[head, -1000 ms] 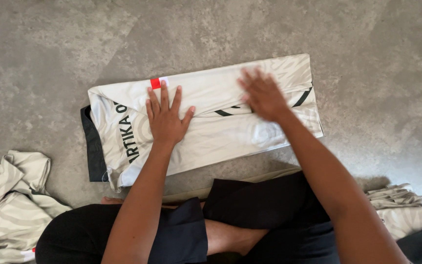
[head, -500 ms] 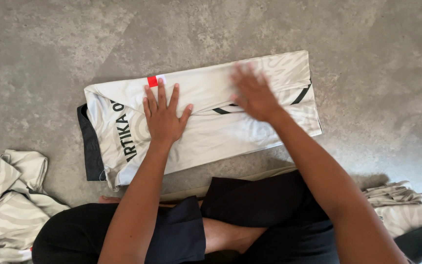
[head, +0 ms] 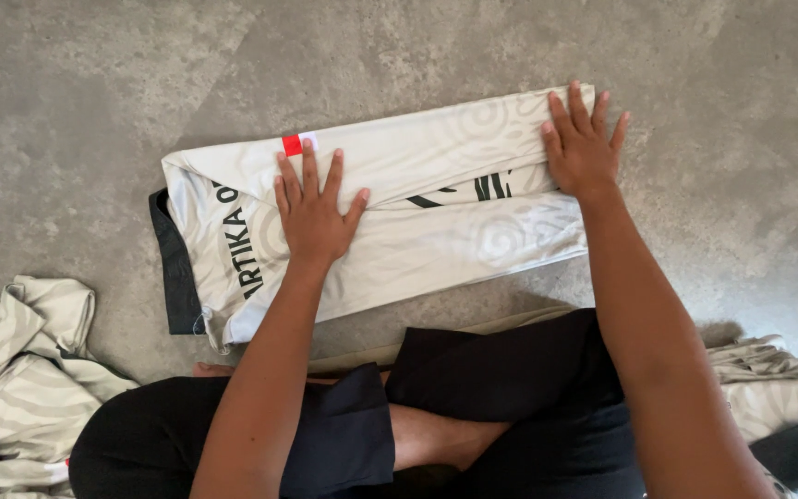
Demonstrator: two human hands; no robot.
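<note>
Under our hands lies the folded white patterned jersey (head: 417,222) on the grey floor; right hand (head: 582,148) has slid outward to its end, left hand (head: 311,211) stays pressing, both flat and spread, gripping nothing.

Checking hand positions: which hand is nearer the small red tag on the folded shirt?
Left. The left hand lies flat just below the red tag; the right hand presses the shirt's far right end.

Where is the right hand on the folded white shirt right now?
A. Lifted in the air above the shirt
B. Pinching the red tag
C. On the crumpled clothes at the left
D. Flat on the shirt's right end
D: the right hand lies palm down, fingers spread, on the right end of the folded white shirt, while the left hand presses nearer the middle.
</note>
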